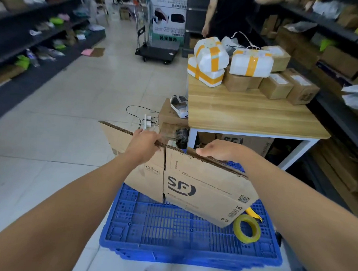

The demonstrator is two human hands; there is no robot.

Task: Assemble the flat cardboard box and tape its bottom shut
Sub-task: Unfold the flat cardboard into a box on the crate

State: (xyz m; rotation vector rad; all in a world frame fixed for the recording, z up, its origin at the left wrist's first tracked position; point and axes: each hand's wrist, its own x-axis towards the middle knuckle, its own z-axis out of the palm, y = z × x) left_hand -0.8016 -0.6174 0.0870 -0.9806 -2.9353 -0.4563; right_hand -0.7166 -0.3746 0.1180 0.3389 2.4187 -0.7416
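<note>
Cardboard box point(192, 184), flattened, stands on edge on the blue crate point(168, 229), printed face toward the camera, its left panel reaching past the crate's side. Left grip point(146, 141) pinches the top edge where two panels meet, fingertips hidden behind the board. Right grip point(219, 150) curls over the same edge farther right, thumb on the near side, fingers out of sight. Tape roll point(246, 228) lies on the crate just beside the box's lower right corner, which half covers a yellow cutter point(254, 214).
</note>
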